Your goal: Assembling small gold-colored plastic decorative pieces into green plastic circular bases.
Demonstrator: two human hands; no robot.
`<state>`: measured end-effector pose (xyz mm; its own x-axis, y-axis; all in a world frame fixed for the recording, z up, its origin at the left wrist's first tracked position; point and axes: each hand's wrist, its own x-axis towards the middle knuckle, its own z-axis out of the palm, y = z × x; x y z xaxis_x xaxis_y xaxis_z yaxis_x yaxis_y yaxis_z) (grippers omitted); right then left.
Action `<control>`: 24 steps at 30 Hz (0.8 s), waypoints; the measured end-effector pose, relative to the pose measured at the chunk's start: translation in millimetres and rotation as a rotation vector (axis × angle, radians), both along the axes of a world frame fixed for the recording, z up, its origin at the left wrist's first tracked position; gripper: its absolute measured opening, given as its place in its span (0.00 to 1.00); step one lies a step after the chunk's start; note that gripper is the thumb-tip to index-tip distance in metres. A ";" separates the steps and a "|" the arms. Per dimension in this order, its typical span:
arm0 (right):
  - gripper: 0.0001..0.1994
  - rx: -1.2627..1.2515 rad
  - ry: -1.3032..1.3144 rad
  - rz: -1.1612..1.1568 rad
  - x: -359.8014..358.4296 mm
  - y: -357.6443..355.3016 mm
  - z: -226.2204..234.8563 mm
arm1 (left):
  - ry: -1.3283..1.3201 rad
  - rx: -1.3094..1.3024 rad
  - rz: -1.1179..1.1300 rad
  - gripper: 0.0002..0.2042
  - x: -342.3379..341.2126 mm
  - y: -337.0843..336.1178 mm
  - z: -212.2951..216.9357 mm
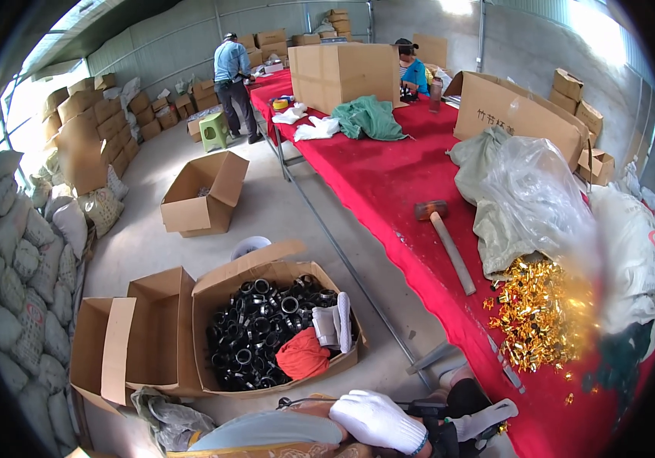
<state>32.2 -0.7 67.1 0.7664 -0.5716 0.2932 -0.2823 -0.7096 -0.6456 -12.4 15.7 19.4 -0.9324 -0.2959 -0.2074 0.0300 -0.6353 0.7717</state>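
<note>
In the lower middle of the frame, one white-gloved hand (377, 421) is lying with its back turned upward, its fingers keeping close together; its palm is facing away, so I cannot tell whether it is gripping anything. Farther right, the other gloved hand (484, 421) is resting by the edge of the red-covered table (388, 168), and a small gold piece (504, 428) is glinting at its fingertips (whether they are pinching it or merely lying beside it, I cannot tell). A black bar-like object (426, 410) is showing between the two gloves. Many more gold pieces (533, 324) are lying heaped on the red cloth at the right, spreading out below a grey-green sack (491, 240) and clear plastic sheeting (533, 183). A hammer (452, 252) is lying to the upper left of that heap. At the lower left of centre, an open cardboard box (255, 265) is holding a mass of black rings (262, 320), with an orange-red cloth (303, 355) resting on them. Stacked sacks (6, 290) are lining the left side. Toward the top, a person in blue (230, 65) is standing beside the table, while another person (417, 72) is showing partly behind a large carton (335, 76).
</note>
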 end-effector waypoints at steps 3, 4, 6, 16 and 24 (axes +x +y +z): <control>0.10 -0.114 -0.124 -0.053 14.5 -10.2 19.2 | -0.012 -0.024 0.018 0.10 1.1 0.4 -0.7; 0.12 0.031 -0.272 -0.033 25.2 -14.3 29.0 | -0.017 -0.037 0.025 0.10 1.8 -1.0 -0.5; 0.13 0.160 -0.269 0.020 30.5 -16.4 20.0 | -0.026 -0.061 0.037 0.10 4.6 -4.3 -0.1; 0.16 0.400 -0.153 -0.054 10.6 22.7 24.3 | -0.038 -0.123 0.084 0.10 10.5 -11.3 -1.1; 0.15 0.102 0.298 -0.195 7.9 18.6 24.5 | -0.066 -0.177 0.088 0.10 8.9 -8.4 -4.5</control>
